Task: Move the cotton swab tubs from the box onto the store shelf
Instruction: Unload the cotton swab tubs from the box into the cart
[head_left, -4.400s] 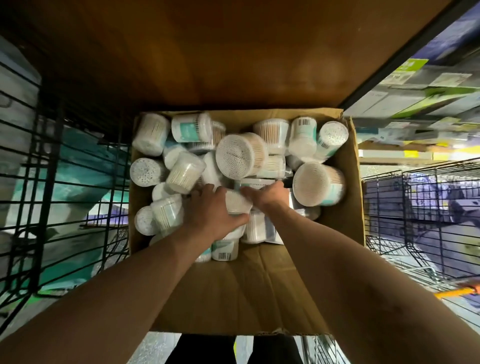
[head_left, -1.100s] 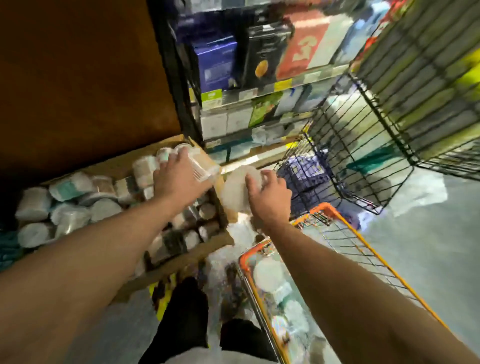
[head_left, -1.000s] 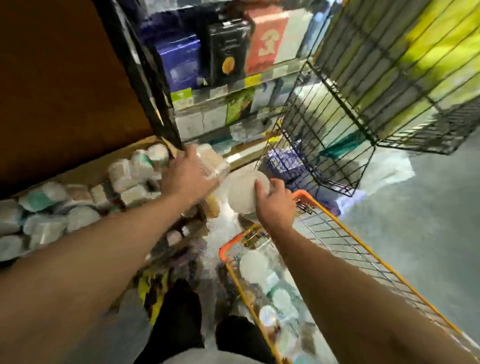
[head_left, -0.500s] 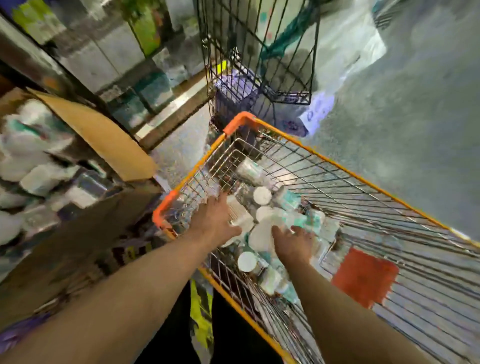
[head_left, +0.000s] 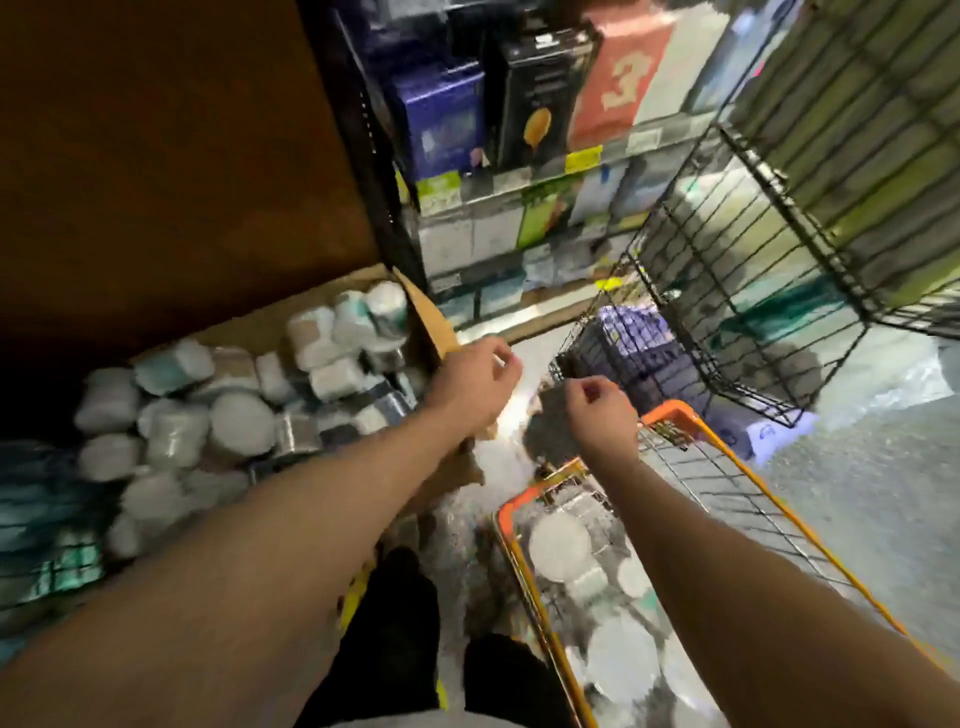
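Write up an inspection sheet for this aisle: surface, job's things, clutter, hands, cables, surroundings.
Surface: grey floor; what the box stands on is hidden.
Job's things: open cardboard box at left, piled with tubs; more tubs lie in the orange-rimmed cart; shelf beyond holds other packaged goods.
Clutter: blurred pale patch between box and cart, cannot tell what.
Hands: left hand by the box's right edge, right hand above the cart's front; both curled, holding nothing.
Cables: nothing seen.
Surroundings: black wire baskets at right; brown panel above the box.
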